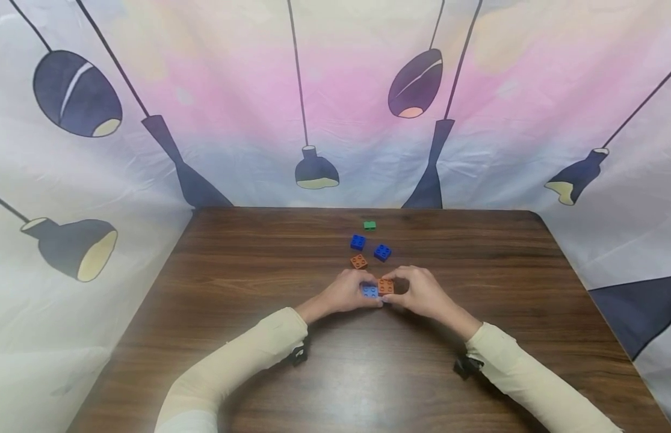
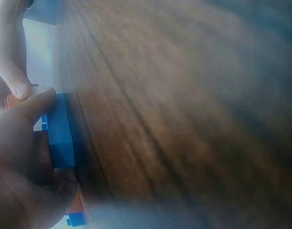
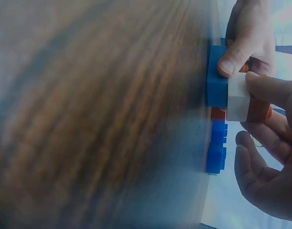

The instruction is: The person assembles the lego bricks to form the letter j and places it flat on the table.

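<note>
on the wooden table [image 1: 248, 373], a left arm in a cream sleeve [image 1: 235, 352] is seen first, with a black wrist device [image 1: 299, 354] strapped on. by the left hand [image 1: 343, 292], the light blue brick [image 1: 370, 291] is pinched between thumb and curled fingers, low over the tabletop. beyond this hand, a loose orange brick [image 1: 358, 261] and a dark blue brick [image 1: 358, 242] are placed near each other; a small green brick [image 1: 370, 225] is set farthest back, and a second dark blue brick [image 1: 382, 252] is noted to its right. above the light blue brick and overlapping it, a white brick [image 3: 238, 97] is topped by the held orange brick [image 1: 386, 285]; whether the blue is fully joined cannot be told. the white and orange pair is gripped by the right hand [image 1: 423, 293] with thumb and forefinger, the other fingers being loosely bent. any marking on the studs is too small to be read.
</note>
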`<action>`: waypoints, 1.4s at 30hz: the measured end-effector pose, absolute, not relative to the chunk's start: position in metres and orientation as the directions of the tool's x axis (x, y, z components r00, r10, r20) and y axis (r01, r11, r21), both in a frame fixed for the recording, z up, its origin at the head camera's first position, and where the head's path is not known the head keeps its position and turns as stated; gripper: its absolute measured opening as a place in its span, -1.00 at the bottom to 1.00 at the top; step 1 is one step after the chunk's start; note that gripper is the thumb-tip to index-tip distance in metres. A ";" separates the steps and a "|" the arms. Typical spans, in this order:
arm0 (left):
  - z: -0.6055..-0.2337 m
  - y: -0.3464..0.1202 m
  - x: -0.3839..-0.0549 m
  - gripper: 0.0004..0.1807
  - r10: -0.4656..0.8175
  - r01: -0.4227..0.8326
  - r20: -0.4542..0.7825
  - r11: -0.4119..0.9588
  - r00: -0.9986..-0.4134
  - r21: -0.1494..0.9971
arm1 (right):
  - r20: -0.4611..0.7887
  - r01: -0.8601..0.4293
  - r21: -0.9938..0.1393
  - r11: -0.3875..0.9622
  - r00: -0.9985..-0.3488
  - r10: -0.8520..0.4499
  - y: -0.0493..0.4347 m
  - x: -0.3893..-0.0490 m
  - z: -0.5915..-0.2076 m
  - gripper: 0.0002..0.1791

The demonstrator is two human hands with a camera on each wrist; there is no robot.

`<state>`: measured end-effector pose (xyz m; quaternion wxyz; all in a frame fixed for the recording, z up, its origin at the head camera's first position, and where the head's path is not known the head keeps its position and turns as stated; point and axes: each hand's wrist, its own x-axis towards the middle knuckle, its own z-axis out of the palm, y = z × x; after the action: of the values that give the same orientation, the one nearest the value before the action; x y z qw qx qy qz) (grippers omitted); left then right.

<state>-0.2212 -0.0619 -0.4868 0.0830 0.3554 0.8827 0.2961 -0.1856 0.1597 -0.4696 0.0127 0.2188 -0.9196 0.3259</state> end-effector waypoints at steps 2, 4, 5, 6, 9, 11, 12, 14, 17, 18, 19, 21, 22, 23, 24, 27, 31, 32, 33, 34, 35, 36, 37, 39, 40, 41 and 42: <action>-0.487 -0.062 -0.221 -0.53 0.679 0.584 0.068 0.570 -0.731 0.578 | 0.166 -0.407 -0.601 0.688 -0.905 -0.391 0.160 -0.186 -0.470 -0.59; -0.487 -0.062 -0.221 -0.54 0.679 0.588 0.071 0.572 -0.730 0.572 | 0.171 -0.409 -0.605 0.683 -0.905 -0.390 0.160 -0.186 -0.470 -0.60; -0.487 -0.062 -0.221 -0.54 0.678 0.587 0.070 0.574 -0.731 0.571 | 0.172 -0.410 -0.607 0.681 -0.904 -0.390 0.160 -0.186 -0.470 -0.60; -0.487 -0.062 -0.221 -0.55 0.678 0.587 0.070 0.576 -0.732 0.569 | 0.173 -0.410 -0.609 0.679 -0.904 -0.391 0.159 -0.186 -0.469 -0.60; -0.486 -0.062 -0.221 -0.55 0.674 0.584 0.064 0.583 -0.735 0.565 | 0.178 -0.422 -0.601 0.679 -0.899 -0.401 0.160 -0.186 -0.468 -0.59; -0.486 -0.062 -0.221 -0.55 0.675 0.581 0.060 0.584 -0.736 0.567 | 0.175 -0.426 -0.594 0.683 -0.897 -0.407 0.160 -0.186 -0.468 -0.57; -0.486 -0.062 -0.221 -0.55 0.674 0.579 0.057 0.585 -0.736 0.568 | 0.175 -0.429 -0.591 0.683 -0.895 -0.411 0.160 -0.186 -0.469 -0.56; -0.485 -0.062 -0.221 -0.55 0.675 0.575 0.054 0.581 -0.736 0.575 | 0.170 -0.428 -0.594 0.681 -0.894 -0.414 0.161 -0.186 -0.469 -0.53; -0.485 -0.062 -0.221 -0.55 0.674 0.572 0.053 0.580 -0.737 0.581 | 0.172 -0.430 -0.610 0.666 -0.892 -0.418 0.163 -0.186 -0.470 -0.48; -0.485 -0.062 -0.221 -0.55 0.673 0.570 0.054 0.578 -0.738 0.584 | 0.173 -0.428 -0.618 0.659 -0.892 -0.417 0.163 -0.186 -0.470 -0.46; -0.485 -0.063 -0.221 -0.55 0.673 0.569 0.055 0.575 -0.737 0.588 | 0.173 -0.424 -0.628 0.652 -0.893 -0.415 0.163 -0.186 -0.470 -0.45; -0.485 -0.063 -0.221 -0.55 0.672 0.567 0.056 0.573 -0.738 0.592 | 0.175 -0.419 -0.647 0.637 -0.895 -0.411 0.164 -0.186 -0.469 -0.44; -0.485 -0.063 -0.221 -0.55 0.672 0.565 0.055 0.573 -0.739 0.594 | 0.178 -0.416 -0.657 0.629 -0.896 -0.407 0.164 -0.187 -0.469 -0.45; -0.485 -0.063 -0.221 -0.55 0.672 0.563 0.054 0.570 -0.739 0.599 | 0.187 -0.420 -0.662 0.621 -0.894 -0.406 0.164 -0.187 -0.469 -0.46; -0.486 -0.063 -0.221 -0.55 0.672 0.561 0.054 0.568 -0.739 0.602 | 0.195 -0.423 -0.665 0.616 -0.894 -0.403 0.164 -0.188 -0.468 -0.47; -0.487 -0.063 -0.221 -0.54 0.672 0.558 0.052 0.568 -0.739 0.605 | 0.226 -0.434 -0.671 0.601 -0.892 -0.392 0.165 -0.191 -0.467 -0.49; -0.487 -0.063 -0.221 -0.53 0.670 0.560 0.055 0.568 -0.740 0.603 | 0.245 -0.429 -0.672 0.604 -0.898 -0.365 0.165 -0.198 -0.464 -0.50; -0.487 -0.063 -0.221 -0.53 0.671 0.561 0.056 0.569 -0.740 0.601 | 0.247 -0.424 -0.672 0.607 -0.901 -0.356 0.165 -0.200 -0.464 -0.51; -0.487 -0.063 -0.221 -0.53 0.671 0.564 0.057 0.570 -0.739 0.597 | 0.247 -0.419 -0.676 0.606 -0.904 -0.349 0.165 -0.201 -0.463 -0.51; -0.487 -0.063 -0.221 -0.53 0.672 0.566 0.057 0.572 -0.738 0.593 | 0.247 -0.415 -0.679 0.606 -0.906 -0.343 0.165 -0.203 -0.462 -0.51; -0.487 -0.063 -0.221 -0.52 0.672 0.569 0.057 0.574 -0.738 0.590 | 0.249 -0.411 -0.683 0.604 -0.908 -0.337 0.165 -0.205 -0.461 -0.52; -0.486 -0.063 -0.221 -0.51 0.673 0.570 0.057 0.575 -0.738 0.587 | 0.249 -0.409 -0.688 0.600 -0.909 -0.334 0.165 -0.207 -0.461 -0.52; -0.486 -0.063 -0.221 -0.51 0.673 0.571 0.056 0.576 -0.737 0.584 | 0.249 -0.407 -0.692 0.596 -0.910 -0.332 0.165 -0.209 -0.461 -0.52; -0.486 -0.063 -0.221 -0.51 0.674 0.573 0.054 0.578 -0.736 0.581 | 0.243 -0.398 -0.706 0.586 -0.913 -0.327 0.165 -0.213 -0.460 -0.52; -0.486 -0.063 -0.221 -0.51 0.675 0.572 0.053 0.579 -0.736 0.581 | 0.241 -0.394 -0.710 0.584 -0.915 -0.324 0.165 -0.215 -0.460 -0.52; -0.486 -0.063 -0.221 -0.51 0.675 0.571 0.051 0.579 -0.736 0.581 | 0.238 -0.387 -0.715 0.582 -0.918 -0.318 0.165 -0.217 -0.461 -0.51; -0.486 -0.063 -0.221 -0.51 0.675 0.571 0.049 0.580 -0.736 0.581 | 0.234 -0.380 -0.717 0.584 -0.921 -0.312 0.166 -0.219 -0.461 -0.51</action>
<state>-0.2208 -0.0630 -0.4857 0.0890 0.3524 0.8842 0.2932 -0.2192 0.1655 -0.4614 0.0415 0.1947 -0.8889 0.4126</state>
